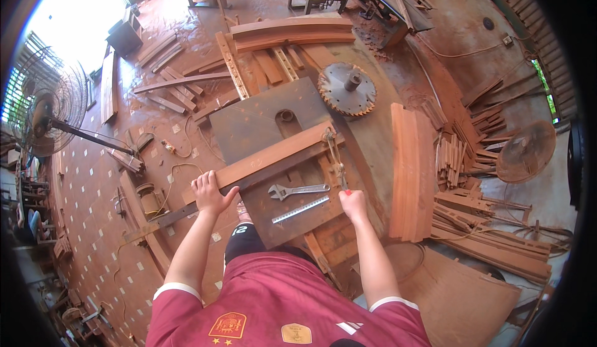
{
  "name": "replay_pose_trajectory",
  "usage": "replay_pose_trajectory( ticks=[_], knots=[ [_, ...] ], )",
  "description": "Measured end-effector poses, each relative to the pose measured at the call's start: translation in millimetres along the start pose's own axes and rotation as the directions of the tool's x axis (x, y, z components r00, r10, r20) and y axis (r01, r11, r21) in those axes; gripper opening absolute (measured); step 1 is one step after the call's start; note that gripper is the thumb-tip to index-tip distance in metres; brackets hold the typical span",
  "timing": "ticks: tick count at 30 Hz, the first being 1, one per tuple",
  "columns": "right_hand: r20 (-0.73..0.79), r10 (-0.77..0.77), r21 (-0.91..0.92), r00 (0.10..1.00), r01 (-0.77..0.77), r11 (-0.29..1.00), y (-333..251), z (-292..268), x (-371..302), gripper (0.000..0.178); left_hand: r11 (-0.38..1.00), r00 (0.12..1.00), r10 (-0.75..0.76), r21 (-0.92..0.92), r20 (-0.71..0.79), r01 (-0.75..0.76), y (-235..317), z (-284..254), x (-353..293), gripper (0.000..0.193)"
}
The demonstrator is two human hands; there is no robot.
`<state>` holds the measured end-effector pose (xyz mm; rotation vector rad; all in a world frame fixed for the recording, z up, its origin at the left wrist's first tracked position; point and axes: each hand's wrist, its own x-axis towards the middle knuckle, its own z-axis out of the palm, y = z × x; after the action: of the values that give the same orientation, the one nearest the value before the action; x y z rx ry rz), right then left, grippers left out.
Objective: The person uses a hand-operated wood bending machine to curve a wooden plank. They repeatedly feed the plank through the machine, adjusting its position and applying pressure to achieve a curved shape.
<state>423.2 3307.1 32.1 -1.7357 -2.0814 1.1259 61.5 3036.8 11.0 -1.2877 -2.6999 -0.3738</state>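
A long reddish wooden board (267,151) lies slantwise over a metal saw table (249,120), along a dark straight bar (273,168). On the board's near left end rests my left hand (210,193), fingers stretched over the wood and thumb apart. My right hand (353,205) is closed around the red handle of a clamp-like metal tool (334,154), which reaches to the board's far right end. The grip hides most of the handle. Between my hands, an adjustable wrench (298,191) and a steel ruler (300,209) lie on the table.
A large circular saw blade (339,95) sits on the right beyond the table. Stacked curved boards (410,173) stand to the right, with more curved boards (292,33) at the far side. A standing fan (46,114) is at left. Loose timber covers parts of the floor.
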Motion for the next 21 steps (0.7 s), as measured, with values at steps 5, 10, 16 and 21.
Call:
replay_pose_trajectory(
  ticks=[5, 10, 16, 21],
  knots=[
    [0.006, 0.023, 0.034, 1.0, -0.023, 0.999, -21, 6, 12, 0.037, 1.0, 1.0, -0.007, 0.004, 0.017, 0.007, -8, -1, 21, 0.094],
    [-0.009, 0.019, 0.008, 1.0, -0.019, 1.0, -35, 14, 29, 0.037, 1.0, 0.999, -0.018, 0.002, 0.046, 0.018, -19, 0, 42, 0.095],
    [-0.041, 0.0, -0.072, 0.999, -0.003, 0.997, -57, 28, 51, 0.035, 0.999, 0.998, -0.034, -0.006, 0.044, 0.034, -36, 6, 68, 0.098],
    [-0.098, -0.046, -0.144, 0.994, 0.031, 0.989, -59, 41, 71, 0.035, 1.0, 0.999, -0.014, -0.012, 0.032, 0.014, -46, 8, 91, 0.098]
  ],
)
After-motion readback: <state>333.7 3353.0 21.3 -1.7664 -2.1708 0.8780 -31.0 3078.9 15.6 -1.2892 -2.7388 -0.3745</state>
